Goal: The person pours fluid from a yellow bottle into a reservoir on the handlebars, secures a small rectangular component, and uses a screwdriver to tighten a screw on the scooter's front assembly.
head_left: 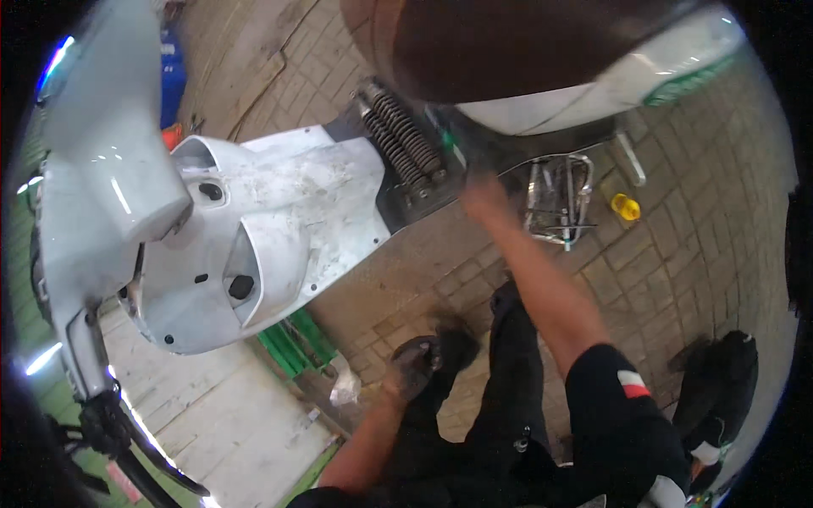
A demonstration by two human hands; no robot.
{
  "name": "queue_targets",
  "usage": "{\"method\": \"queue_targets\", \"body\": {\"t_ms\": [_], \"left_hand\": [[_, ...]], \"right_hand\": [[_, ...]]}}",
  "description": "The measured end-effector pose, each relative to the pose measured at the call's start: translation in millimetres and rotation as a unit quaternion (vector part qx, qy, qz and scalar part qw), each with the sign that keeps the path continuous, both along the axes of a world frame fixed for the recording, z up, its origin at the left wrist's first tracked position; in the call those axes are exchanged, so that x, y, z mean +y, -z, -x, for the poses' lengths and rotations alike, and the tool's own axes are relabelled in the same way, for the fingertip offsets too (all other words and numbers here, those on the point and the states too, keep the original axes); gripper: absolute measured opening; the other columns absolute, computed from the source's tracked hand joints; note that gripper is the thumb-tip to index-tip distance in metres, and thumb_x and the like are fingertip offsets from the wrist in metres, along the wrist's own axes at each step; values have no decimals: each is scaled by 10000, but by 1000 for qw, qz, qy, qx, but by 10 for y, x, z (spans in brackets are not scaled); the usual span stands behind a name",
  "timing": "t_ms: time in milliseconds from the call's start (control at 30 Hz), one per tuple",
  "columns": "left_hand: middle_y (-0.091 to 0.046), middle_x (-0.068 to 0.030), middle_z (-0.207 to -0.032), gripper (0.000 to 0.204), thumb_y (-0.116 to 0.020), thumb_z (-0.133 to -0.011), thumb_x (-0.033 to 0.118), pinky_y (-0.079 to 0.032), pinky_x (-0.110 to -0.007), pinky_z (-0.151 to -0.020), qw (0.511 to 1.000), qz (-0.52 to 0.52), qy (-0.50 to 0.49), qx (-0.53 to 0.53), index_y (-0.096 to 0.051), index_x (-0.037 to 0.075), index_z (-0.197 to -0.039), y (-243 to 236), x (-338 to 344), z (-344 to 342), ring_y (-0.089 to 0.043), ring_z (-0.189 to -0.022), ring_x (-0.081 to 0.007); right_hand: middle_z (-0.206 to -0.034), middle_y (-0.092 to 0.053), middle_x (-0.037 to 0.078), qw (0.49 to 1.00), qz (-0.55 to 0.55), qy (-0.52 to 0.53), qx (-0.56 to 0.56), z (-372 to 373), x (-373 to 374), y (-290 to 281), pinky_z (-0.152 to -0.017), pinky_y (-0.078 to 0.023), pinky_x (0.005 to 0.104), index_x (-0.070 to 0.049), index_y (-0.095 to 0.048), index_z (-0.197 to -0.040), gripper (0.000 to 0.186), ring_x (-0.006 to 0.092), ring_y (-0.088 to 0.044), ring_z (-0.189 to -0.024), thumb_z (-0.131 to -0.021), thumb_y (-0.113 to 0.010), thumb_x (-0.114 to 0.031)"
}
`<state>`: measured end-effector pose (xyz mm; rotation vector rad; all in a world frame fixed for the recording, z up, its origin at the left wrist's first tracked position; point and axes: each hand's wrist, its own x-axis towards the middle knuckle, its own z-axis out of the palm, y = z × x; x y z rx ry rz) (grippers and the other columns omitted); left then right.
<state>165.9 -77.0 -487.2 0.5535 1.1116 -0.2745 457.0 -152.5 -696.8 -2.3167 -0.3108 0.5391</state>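
My right arm reaches forward to the scooter, and my right hand (484,193) is at the dark edge below the seat (508,51). Its fingers are blurred and partly hidden. Just beyond it shows a thin green and pale piece (450,144); whether the hand touches it cannot be made out. Two coil-spring shock absorbers (394,140) lie side by side on the dark part of the scooter's floorboard. My left hand (413,366), darkened, is held low by my left leg with its fingers curled; what lies in them is unclear.
The scooter's scuffed white front panel (330,203) spreads across the left. A metal frame (559,199) and a yellow round thing (625,207) lie on the paving bricks (652,254). A green metal piece (296,343) is beside a pale platform (212,406). Another person's dark-clothed leg (720,385) is at right.
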Motion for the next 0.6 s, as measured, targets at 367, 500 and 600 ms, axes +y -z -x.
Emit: {"method": "queue_targets", "body": {"t_ms": [367,500,600], "left_hand": [[-649,-75,-870,297,-672,-938,247,-504,-338,-729,893,-193,396,-90,-658,-20,-1068,-1039,-213,460,-605,-766,-185],[-673,-75,-901,385,-680,-936,346,-494,-302,-754,805,-260,513,-143,-682,5,-1115,-2174,-251,690,-594,-838,-140],[-680,-62,-915,349,-687,-934,327,-500,-304,-746,710,-371,535,-268,-691,24,-1106,-2539,-91,1127,-602,-838,-130]], "right_hand": [[-1127,-659,200,927,-201,241,207,2728,-2235,-3023,-951,-463,403,39,-558,-1230,342,320,-626,-1054,-1018,-526,-227],[-1037,-638,140,897,-338,275,82,3152,-2274,-4270,-858,-563,403,-38,-431,-1250,281,238,-662,-959,-1019,-520,-169],[-1058,-635,142,836,-465,291,-12,3370,-2084,-5389,-820,-593,436,-81,-416,-1255,268,264,-673,-956,-1015,-515,-148]]}}
